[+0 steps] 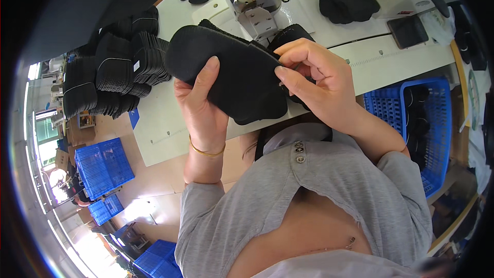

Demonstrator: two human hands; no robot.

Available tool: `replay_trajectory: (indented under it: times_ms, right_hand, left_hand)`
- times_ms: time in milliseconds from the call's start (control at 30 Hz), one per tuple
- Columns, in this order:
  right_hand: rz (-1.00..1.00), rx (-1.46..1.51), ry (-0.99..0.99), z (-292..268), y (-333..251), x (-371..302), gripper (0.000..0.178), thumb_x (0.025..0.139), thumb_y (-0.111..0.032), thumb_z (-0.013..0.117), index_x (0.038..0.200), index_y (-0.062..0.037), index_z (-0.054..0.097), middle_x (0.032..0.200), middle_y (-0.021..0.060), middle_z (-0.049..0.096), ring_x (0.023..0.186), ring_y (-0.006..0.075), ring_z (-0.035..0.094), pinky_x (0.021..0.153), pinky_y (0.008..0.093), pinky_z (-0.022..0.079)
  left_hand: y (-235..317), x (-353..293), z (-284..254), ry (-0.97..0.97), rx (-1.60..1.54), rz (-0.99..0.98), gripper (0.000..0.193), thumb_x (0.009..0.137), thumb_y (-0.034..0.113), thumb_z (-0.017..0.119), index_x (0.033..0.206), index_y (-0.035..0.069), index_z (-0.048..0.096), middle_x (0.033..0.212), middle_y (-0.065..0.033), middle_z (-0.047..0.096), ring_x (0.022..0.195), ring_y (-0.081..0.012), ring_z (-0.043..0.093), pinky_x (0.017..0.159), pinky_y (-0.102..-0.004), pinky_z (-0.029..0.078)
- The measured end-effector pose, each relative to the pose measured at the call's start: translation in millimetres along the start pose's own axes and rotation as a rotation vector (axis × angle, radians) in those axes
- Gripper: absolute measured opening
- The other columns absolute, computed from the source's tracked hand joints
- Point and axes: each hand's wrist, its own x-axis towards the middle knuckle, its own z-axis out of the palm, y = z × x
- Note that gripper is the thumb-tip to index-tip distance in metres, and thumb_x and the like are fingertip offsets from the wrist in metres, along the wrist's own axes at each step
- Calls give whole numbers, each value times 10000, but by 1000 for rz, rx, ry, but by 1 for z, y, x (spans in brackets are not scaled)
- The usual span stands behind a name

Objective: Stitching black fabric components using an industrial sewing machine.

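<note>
A black fabric piece [231, 74] with rounded ends, seemingly more than one layer, is held up in front of the sewing machine [257, 7]. My left hand [201, 95] grips its left side, thumb on top and fingers underneath. At the upper right edge, my right hand [321, 74] pinches the fabric between thumb and index finger, the other fingers curled. Behind that hand, another black piece [292, 34] lies by the machine, partly covered. What is under the held fabric is hidden.
Bundled stacks of black pieces [116, 67] stand at the left of the white table [170, 141]. A tied black bundle [346, 1] and a dark phone-like slab [407, 33] lie at the back right. A blue crate [437, 139] with black bundles stands at right; blue crates [104, 167] sit lower left.
</note>
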Motion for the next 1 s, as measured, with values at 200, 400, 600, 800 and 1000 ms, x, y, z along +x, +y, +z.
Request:
replay_trajectory:
  times_ms: [200, 400, 600, 800, 1000]
  right_hand:
    - [7, 10, -55, -2, 4, 0, 85, 956, 50, 631, 1034, 54, 599, 1114, 132, 638, 881, 111, 644, 764, 248, 569]
    - [71, 172, 93, 10, 5, 7, 195, 956, 48, 637, 1142, 67, 582, 1086, 137, 660, 887, 145, 693, 743, 276, 594]
    - [296, 272, -110, 1, 0, 28, 193, 1010, -89, 591, 1120, 62, 638, 906, 115, 724, 769, 138, 718, 684, 240, 570]
    - [164, 219, -35, 10, -10, 60, 207, 995, -102, 565, 1027, 82, 656, 862, 160, 746, 684, 168, 734, 580, 246, 568]
    - [155, 313, -27, 13, -12, 75, 220, 1008, -120, 554, 977, 70, 660, 878, 189, 747, 683, 181, 737, 576, 252, 584]
  left_hand:
    - [3, 5, 3, 15, 33, 0, 313, 918, -90, 646, 1210, 22, 650, 1154, -110, 712, 1042, -213, 703, 956, -350, 574]
    - [5, 25, -1, -15, 105, 12, 358, 882, -123, 679, 1216, -2, 634, 1137, -110, 709, 1028, -203, 697, 938, -332, 569]
    - [18, 54, 9, -44, 230, 0, 314, 868, -95, 717, 1170, -46, 650, 1073, -121, 726, 935, -187, 709, 868, -305, 582]
    - [34, 104, 17, -77, 481, 15, 189, 851, 16, 783, 1002, -70, 709, 925, -98, 732, 776, -147, 693, 701, -265, 570]
    - [40, 124, 20, -111, 534, -60, 122, 846, 29, 757, 937, -46, 727, 855, -57, 721, 756, -137, 690, 659, -255, 538]
